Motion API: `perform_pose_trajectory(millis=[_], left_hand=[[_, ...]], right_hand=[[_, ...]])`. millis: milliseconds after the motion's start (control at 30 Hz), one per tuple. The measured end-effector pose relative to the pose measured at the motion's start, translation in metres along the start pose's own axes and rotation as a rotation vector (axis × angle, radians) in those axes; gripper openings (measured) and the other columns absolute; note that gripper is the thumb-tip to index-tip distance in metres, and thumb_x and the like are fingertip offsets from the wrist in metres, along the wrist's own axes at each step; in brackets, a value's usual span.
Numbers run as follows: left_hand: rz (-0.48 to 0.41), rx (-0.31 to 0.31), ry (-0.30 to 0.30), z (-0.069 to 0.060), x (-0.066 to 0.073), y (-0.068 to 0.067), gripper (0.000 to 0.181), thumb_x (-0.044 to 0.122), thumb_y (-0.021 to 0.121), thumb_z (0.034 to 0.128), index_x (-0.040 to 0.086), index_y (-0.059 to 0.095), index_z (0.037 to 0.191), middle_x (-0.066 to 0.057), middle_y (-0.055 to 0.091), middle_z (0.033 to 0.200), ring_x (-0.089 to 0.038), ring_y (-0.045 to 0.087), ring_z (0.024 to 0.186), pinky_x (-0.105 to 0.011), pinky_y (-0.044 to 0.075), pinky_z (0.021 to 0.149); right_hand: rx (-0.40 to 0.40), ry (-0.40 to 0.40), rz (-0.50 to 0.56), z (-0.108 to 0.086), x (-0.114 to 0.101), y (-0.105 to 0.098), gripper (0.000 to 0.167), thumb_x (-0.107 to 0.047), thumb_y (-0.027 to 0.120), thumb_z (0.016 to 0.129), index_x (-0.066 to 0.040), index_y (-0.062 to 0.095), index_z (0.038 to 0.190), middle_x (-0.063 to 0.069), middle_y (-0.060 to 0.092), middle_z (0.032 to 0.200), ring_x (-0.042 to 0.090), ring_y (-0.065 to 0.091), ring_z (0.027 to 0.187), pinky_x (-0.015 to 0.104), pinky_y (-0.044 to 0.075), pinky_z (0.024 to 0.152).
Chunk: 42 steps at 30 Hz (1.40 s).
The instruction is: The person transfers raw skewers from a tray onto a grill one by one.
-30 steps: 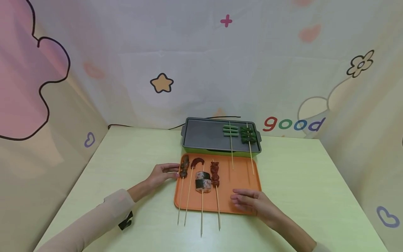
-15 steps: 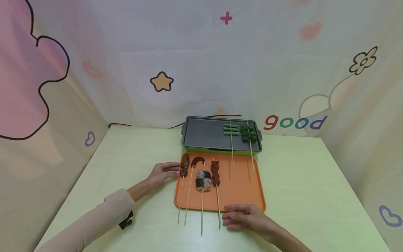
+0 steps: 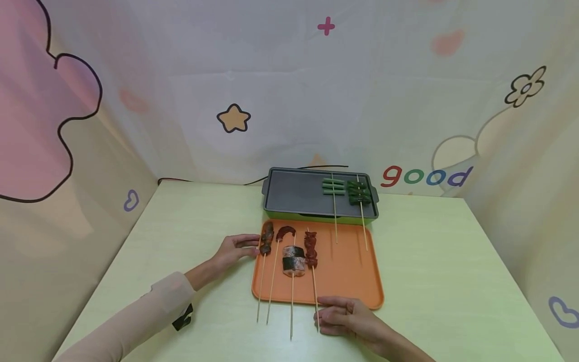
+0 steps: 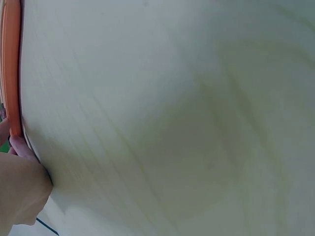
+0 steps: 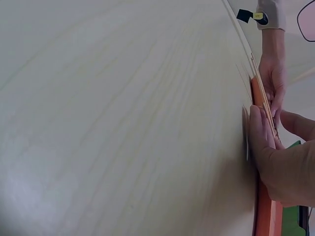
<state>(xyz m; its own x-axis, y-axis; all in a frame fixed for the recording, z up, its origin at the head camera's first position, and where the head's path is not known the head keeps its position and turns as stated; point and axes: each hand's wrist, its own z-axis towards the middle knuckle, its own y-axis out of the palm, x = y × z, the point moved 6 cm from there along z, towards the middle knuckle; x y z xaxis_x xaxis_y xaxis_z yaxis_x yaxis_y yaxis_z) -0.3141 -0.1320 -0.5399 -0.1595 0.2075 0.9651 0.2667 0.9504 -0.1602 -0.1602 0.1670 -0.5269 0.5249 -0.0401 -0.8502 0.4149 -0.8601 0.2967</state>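
Observation:
On the orange tray (image 3: 346, 274) lie several skewers. A red meat skewer (image 3: 310, 249) is nearest my right hand (image 3: 350, 322), whose fingertips are beside its bare stick; thumb and fingers look apart in the right wrist view. My left hand (image 3: 235, 254) holds the tray's left rim between thumb and fingers, and in the left wrist view its fingertips meet the tray edge (image 4: 12, 64). Further left on the tray are a white-and-black roll skewer (image 3: 294, 261), a curved dark-red skewer (image 3: 285, 232) and a brown chunk skewer (image 3: 267, 239).
Behind the tray stands a green grill with a grey plate (image 3: 294, 191). A green bean-like skewer (image 3: 333, 186) and a leafy green skewer (image 3: 359, 192) lie on its right, sticks reaching over the tray. A cable (image 3: 253, 181) runs along the patterned backdrop.
My right hand has moved left and toward the front, from over the tray's right part to the red meat skewer's stick. The left hand stays at the tray's rim.

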Motion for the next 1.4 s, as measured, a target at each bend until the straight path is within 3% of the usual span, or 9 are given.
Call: perform_pose_trajectory(millis=[200, 433, 600, 933, 1400], left_hand=[[-0.005, -0.001, 0.004, 0.000, 0.001, 0.002, 0.046, 0.001, 0.072, 0.0914, -0.004, 0.062, 0.136, -0.022, 0.070, 0.129, -0.013, 0.071, 0.108, -0.016, 0.055, 0.088], [-0.014, -0.006, 0.018, -0.001, 0.002, 0.002, 0.047, 0.001, 0.072, 0.0914, -0.006, 0.061, 0.136, -0.024, 0.069, 0.129, -0.019, 0.071, 0.111, -0.016, 0.056, 0.087], [-0.013, -0.011, 0.033, 0.000, 0.002, 0.001, 0.047, 0.001, 0.074, 0.0909, -0.007, 0.061, 0.136, -0.025, 0.069, 0.128, -0.021, 0.071, 0.114, -0.014, 0.055, 0.087], [-0.021, -0.006, 0.030, 0.000, 0.001, 0.000, 0.047, 0.000, 0.074, 0.0898, -0.007, 0.062, 0.135, -0.023, 0.071, 0.126, -0.005, 0.070, 0.100, -0.013, 0.055, 0.085], [-0.031, -0.020, 0.022, -0.002, 0.003, 0.003, 0.046, -0.002, 0.071, 0.0913, -0.006, 0.061, 0.136, -0.023, 0.070, 0.128, -0.010, 0.071, 0.103, -0.016, 0.057, 0.084]], right_hand=[[-0.011, -0.007, 0.032, -0.003, -0.003, 0.001, 0.059, -0.003, 0.065, 0.098, 0.014, 0.039, 0.149, 0.010, 0.075, 0.117, 0.020, 0.073, 0.107, 0.035, 0.060, 0.098], [0.038, -0.017, -0.027, -0.007, -0.009, -0.001, 0.055, -0.002, 0.065, 0.098, 0.012, 0.044, 0.147, 0.002, 0.074, 0.105, 0.014, 0.072, 0.102, 0.030, 0.060, 0.097], [0.052, -0.014, -0.056, -0.008, -0.012, -0.005, 0.056, -0.002, 0.066, 0.097, 0.012, 0.045, 0.146, 0.003, 0.074, 0.107, 0.015, 0.072, 0.102, 0.030, 0.060, 0.097], [0.019, -0.035, -0.096, -0.011, -0.015, -0.014, 0.059, -0.004, 0.069, 0.095, 0.015, 0.043, 0.145, 0.003, 0.072, 0.111, 0.013, 0.072, 0.103, 0.028, 0.060, 0.096], [-0.020, -0.113, -0.129, -0.019, -0.017, -0.017, 0.059, -0.007, 0.070, 0.096, 0.017, 0.044, 0.142, 0.004, 0.070, 0.113, 0.012, 0.070, 0.101, 0.026, 0.061, 0.092]])
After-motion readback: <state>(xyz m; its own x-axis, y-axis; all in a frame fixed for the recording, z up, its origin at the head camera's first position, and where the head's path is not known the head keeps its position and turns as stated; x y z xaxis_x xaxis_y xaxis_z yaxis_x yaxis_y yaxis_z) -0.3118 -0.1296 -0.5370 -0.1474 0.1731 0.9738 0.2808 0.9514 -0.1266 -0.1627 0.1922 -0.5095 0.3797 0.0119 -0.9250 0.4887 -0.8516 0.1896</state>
